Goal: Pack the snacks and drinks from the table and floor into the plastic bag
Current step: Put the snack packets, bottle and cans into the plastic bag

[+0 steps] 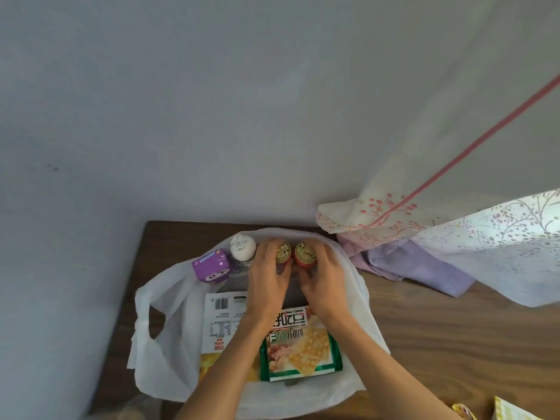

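Observation:
A white plastic bag (pixel 157 301) lies open on the brown table (pixel 454 334). Inside it at the far end stand two bottles with red and gold caps. My left hand (pixel 266 277) is closed around the left red-capped bottle (pixel 282 251), and my right hand (pixel 322 275) grips the right red-capped bottle (pixel 305 253). To their left in the bag are a white-capped bottle (pixel 242 247) and a purple carton (pixel 212 265). Nearer me in the bag lie a green snack packet (pixel 303 344) and a white and yellow snack packet (pixel 221 322).
A flowered curtain (pixel 485 237) and purple cloth (pixel 409 262) drape over the table's far right. Yellow snack packets (pixel 503 410) show at the bottom right corner. A grey wall stands behind and to the left of the table.

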